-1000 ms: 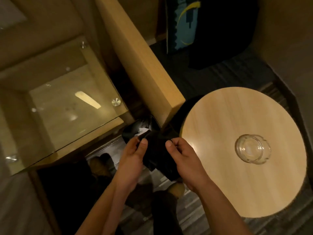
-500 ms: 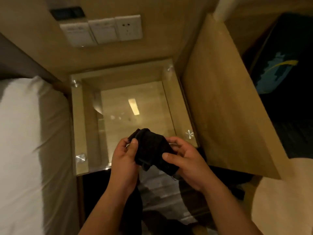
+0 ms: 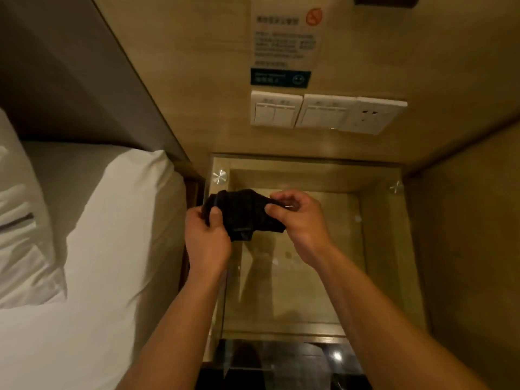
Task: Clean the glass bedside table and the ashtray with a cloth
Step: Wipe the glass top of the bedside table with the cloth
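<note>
A dark cloth [image 3: 242, 213] hangs bunched between both hands, above the far left part of the glass bedside table [image 3: 377, 249]. My left hand [image 3: 206, 237] grips the cloth's left end with the thumb on top. My right hand [image 3: 301, 220] pinches its right end. The glass top is square, held by round metal studs at its corners, with a wooden shelf visible beneath it. The ashtray is out of view.
A bed with white sheet [image 3: 92, 249] and a pillow [image 3: 19, 220] lies close on the left. Wall switches and a socket [image 3: 326, 112] sit above the table under a printed notice [image 3: 284, 38]. A wooden side panel [image 3: 467, 249] bounds the right.
The view has swung left from the round wooden table with the ashtray to the glass table and the bed. Both hands kept hold of the cloth and now hold it over the glass.
</note>
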Tool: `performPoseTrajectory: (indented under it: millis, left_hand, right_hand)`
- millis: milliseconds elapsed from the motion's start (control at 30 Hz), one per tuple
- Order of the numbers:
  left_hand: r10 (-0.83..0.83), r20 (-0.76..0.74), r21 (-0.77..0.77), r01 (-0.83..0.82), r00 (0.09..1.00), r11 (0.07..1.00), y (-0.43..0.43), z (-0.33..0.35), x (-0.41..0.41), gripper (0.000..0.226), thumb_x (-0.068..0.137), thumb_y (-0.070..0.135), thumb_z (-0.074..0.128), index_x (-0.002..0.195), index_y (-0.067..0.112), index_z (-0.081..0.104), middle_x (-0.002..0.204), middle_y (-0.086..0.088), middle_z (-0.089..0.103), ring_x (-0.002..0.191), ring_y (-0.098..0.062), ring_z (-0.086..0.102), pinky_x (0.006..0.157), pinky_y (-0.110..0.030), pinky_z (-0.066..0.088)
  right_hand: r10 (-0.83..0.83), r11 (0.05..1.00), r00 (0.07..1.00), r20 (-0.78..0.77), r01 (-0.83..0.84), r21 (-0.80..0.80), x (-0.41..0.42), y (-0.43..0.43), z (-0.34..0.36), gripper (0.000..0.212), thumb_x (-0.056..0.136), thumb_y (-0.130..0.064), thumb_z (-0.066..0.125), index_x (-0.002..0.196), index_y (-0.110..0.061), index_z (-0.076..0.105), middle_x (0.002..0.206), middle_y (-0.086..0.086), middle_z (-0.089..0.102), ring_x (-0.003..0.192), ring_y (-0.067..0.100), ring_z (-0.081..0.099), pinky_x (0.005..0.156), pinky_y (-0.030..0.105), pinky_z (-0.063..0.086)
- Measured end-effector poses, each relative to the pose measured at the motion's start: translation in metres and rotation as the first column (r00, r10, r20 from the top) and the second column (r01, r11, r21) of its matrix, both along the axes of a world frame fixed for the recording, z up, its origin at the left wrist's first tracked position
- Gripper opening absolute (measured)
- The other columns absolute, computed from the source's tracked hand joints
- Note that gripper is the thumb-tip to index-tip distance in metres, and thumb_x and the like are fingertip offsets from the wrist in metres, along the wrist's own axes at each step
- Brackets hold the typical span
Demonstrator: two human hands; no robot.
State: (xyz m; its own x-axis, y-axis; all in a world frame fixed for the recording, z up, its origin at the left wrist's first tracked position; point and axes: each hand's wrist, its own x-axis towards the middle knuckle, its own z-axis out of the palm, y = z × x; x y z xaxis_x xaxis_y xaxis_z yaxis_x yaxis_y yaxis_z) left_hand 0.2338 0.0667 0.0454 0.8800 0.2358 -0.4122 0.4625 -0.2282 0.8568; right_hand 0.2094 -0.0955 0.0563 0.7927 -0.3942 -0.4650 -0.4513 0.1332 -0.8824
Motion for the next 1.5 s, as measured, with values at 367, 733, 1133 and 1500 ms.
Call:
performPoseTrajectory:
  millis: [367,733,1133,1500]
  left_hand:
    - [-0.221,-0.077,0.291,0.234,0.972,0.928,0.019,-0.060,0.144,0.034,0.103,0.034,0.056,0.110,0.001,0.063,0.102,-0.016,0.069,0.097,-0.031,0.067,0.076,-0.035,0.047]
    - [-0.984,0.068,0.816,0.558,0.166,0.150,0.026,-0.051,0.144,0.055,0.106,0.040,0.044,0.151,0.009,0.047,0.159,-0.018,0.042,0.146,-0.037,0.041,0.115,-0.055,0.039]
    - [-0.923,-0.247,0.859,0.374,-0.296,-0.350,-0.004,-0.078,0.201,0.061,0.106,0.047,0.021,0.164,0.030,0.019,0.174,0.000,0.013,0.160,-0.025,0.013,0.126,-0.048,0.016]
    - [-0.970,-0.148,0.866,0.449,-0.191,-0.220,-0.003,-0.092,0.193,0.075,0.093,0.030,0.041,0.165,0.020,0.021,0.172,-0.006,0.021,0.157,-0.024,0.023,0.124,-0.046,0.014]
  right_hand:
    - [0.158,0.922,0.987,-0.026,-0.157,-0.354,0.135,-0.016,-0.061,0.025,0.092,-0.027,0.073,0.111,-0.012,0.068,0.104,0.002,0.068,0.104,0.022,0.067,0.092,0.040,0.056]
    - [0.602,0.285,0.751,-0.272,-0.520,-0.805,0.000,-0.087,-0.089,0.065,0.094,-0.056,0.059,0.148,-0.020,0.049,0.158,0.004,0.045,0.148,0.024,0.038,0.116,0.041,0.036]
    - [0.569,0.008,0.673,-0.472,-0.578,-0.816,-0.021,-0.089,-0.105,0.103,0.082,-0.086,0.041,0.162,-0.025,0.020,0.171,-0.003,0.012,0.158,0.016,0.003,0.127,0.042,0.011]
    - [0.547,-0.008,0.699,-0.461,-0.546,-0.838,-0.020,-0.088,-0.111,0.102,0.080,-0.083,0.045,0.160,-0.024,0.025,0.170,-0.002,0.019,0.158,0.017,0.010,0.126,0.044,0.015]
